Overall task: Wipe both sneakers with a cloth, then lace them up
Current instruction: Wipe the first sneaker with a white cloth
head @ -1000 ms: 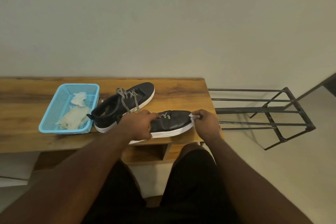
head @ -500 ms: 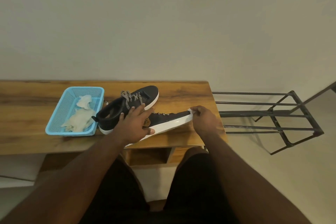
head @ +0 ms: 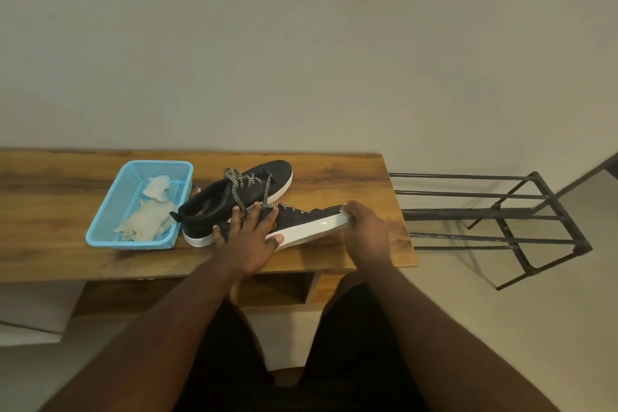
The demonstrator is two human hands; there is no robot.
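Cloths, pale and crumpled (head: 147, 217), lie in a blue mesh basket (head: 110, 211) just beside the far black sneaker (head: 240, 191). Left hand (head: 249, 237) grips the near tilted black sneaker (head: 301, 221), fingers spread; right hand (head: 366, 227) pinches its toe near the wooden table's (head: 368, 177) right edge.

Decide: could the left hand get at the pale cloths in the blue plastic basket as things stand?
Probably yes: the blue plastic basket is open-topped, the pale cloths lie uncovered, but the left hand must first release the tilted black sneaker.

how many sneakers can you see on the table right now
2. The near sneaker is tilted on its side, held by the left hand and right hand; the far sneaker sits behind it, beside the blue basket.
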